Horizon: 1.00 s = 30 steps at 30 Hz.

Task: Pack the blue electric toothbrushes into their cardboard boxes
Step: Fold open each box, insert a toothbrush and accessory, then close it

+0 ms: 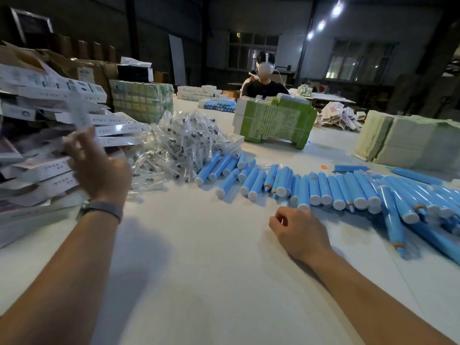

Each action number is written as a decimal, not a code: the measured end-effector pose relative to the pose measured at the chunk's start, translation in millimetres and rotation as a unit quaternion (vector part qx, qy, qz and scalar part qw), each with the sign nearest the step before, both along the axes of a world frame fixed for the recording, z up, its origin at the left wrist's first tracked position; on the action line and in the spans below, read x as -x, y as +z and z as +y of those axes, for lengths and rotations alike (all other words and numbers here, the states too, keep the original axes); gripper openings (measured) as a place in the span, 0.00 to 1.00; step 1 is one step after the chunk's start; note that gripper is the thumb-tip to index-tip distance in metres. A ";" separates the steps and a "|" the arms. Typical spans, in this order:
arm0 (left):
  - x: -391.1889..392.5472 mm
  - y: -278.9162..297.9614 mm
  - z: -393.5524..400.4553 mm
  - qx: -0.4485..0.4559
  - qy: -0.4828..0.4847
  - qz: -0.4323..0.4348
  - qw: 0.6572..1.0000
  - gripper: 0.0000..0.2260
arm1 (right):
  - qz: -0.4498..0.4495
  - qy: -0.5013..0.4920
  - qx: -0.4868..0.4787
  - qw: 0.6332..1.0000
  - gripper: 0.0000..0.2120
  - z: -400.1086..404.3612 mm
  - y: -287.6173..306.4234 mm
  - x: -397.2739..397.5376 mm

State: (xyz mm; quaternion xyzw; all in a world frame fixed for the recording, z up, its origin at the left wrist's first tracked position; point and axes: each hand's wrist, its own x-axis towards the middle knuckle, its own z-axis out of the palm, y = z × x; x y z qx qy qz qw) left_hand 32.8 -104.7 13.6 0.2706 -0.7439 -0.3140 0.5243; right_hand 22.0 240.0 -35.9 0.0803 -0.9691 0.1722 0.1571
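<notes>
- White tabletop (211, 257) fills the near view in a dim warehouse, with two bare forearms reaching across it.
- Blue toothbrushes (323, 188) lie in a loose row across the table's right half, white end caps toward the viewer; the row thickens into a heap that runs off the right edge.
- Stacked white boxes (49, 115) pile up at the left, tilted and partly cut off by the frame; their print is too blurred to read.
- Left hand (99, 165) is raised against that pile, motion-blurred, fingers curled at a box or a clear sleeve; which one it grips cannot be told.
- Right hand (301, 232) rests on the table just short of the toothbrush row, fingers curled under, holding nothing visible and touching no brush.
- Clear plastic packets (184, 143) form a mound between the boxes and the brushes.
- Green carton (276, 120) stands behind the mound, with pale stacked sheets (408, 138) to the right.
- Another person (263, 83) sits at the far end.
</notes>
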 end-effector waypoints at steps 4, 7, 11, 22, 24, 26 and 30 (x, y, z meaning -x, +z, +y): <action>4.2 18.9 96.9 -0.143 -0.328 0.165 0.919 0.30 | 0.031 0.044 0.131 0.990 0.07 -2.1 2.3 4.1; 3.3 4.8 160.5 -0.214 -0.517 0.026 0.828 0.35 | 0.045 0.115 0.389 0.913 0.05 -1.3 9.4 -1.6; -1.0 -19.1 197.5 -0.182 -0.639 -0.054 0.745 0.28 | 0.014 0.194 0.462 0.865 0.13 -4.1 10.5 -12.1; 7.0 -34.4 176.9 -0.167 -0.616 0.021 0.769 0.12 | 0.197 0.072 0.219 0.953 0.06 6.6 12.2 11.7; 10.9 -35.5 171.1 -0.127 -0.591 0.030 0.796 0.15 | 0.112 -0.057 0.080 0.989 0.12 20.5 23.4 25.8; 12.6 -36.8 166.9 -0.080 -0.563 0.028 0.822 0.19 | 0.016 -0.127 -0.039 0.991 0.16 30.3 31.5 37.9; 13.2 -33.2 161.9 -0.049 -0.554 0.028 0.830 0.21 | -0.049 -0.154 -0.077 0.984 0.19 38.9 35.2 50.2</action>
